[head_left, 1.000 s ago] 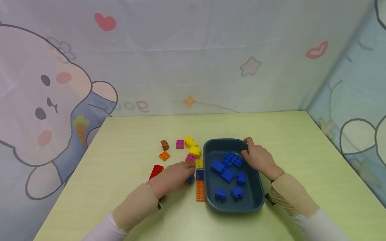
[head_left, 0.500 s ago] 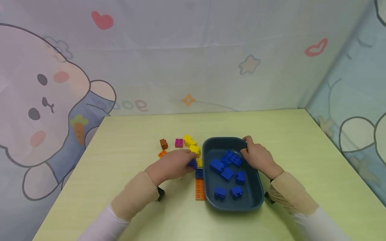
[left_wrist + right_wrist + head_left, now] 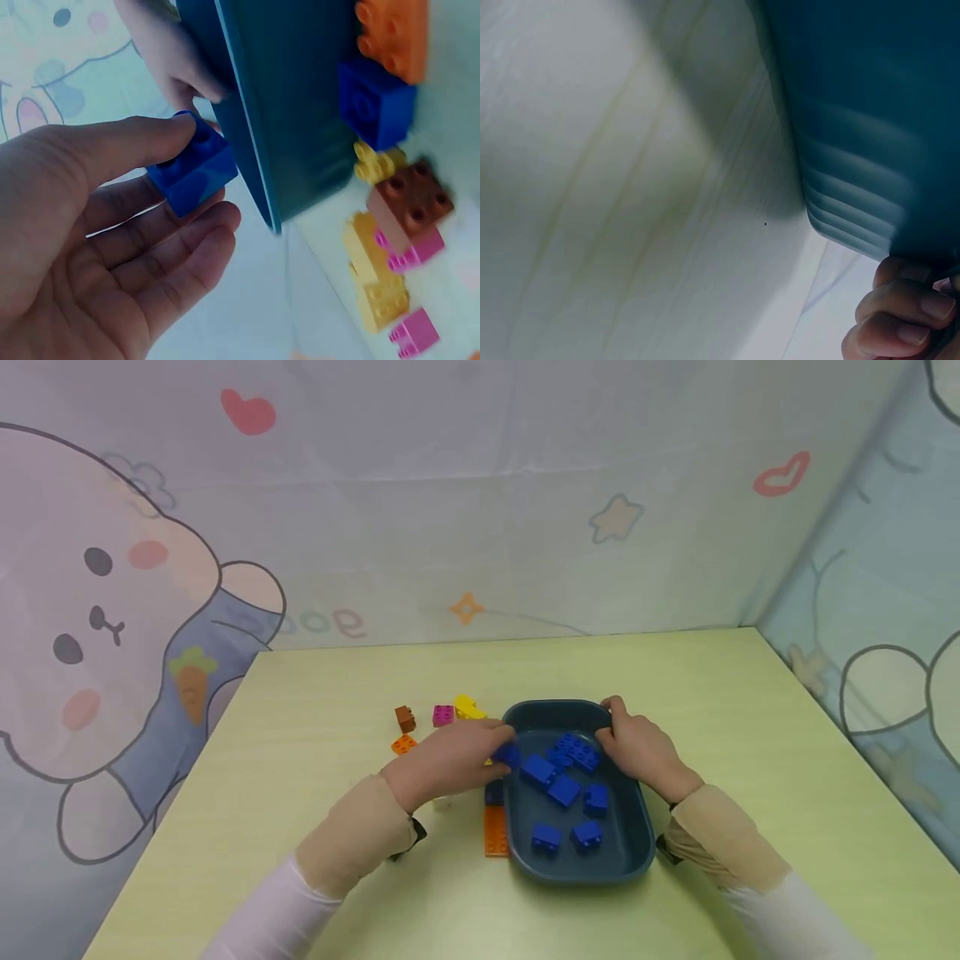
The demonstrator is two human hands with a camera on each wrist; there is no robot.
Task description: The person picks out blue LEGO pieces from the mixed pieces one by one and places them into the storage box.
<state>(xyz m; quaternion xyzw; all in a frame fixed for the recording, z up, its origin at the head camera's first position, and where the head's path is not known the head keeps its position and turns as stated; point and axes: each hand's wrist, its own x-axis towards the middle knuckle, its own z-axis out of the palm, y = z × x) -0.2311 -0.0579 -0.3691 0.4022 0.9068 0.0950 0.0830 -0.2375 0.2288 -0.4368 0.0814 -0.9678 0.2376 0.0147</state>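
Observation:
My left hand [image 3: 457, 760] pinches a blue toy brick [image 3: 193, 169] between thumb and fingers, at the left rim of a dark teal tray [image 3: 581, 868]. In the left wrist view the brick is held beside the tray's edge, studs partly under the thumb. Several blue bricks [image 3: 564, 790] lie inside the tray. My right hand [image 3: 641, 750] grips the tray's far right rim, with its curled fingers [image 3: 904, 307] on the outer side in the right wrist view. Another blue brick [image 3: 375, 105] stands on the table against the tray's outer left side.
Left of the tray, loose bricks lie on the table [image 3: 720, 693]: a long orange brick [image 3: 496, 832], a brown brick [image 3: 411, 201], yellow bricks [image 3: 469, 707], a pink brick [image 3: 443, 715] and a flat orange piece [image 3: 403, 744]. My left forearm hides part of this area.
My left hand has picked up the blue brick from among the loose bricks and carried it up and right to the tray's left rim. My right hand keeps its grip on the tray.

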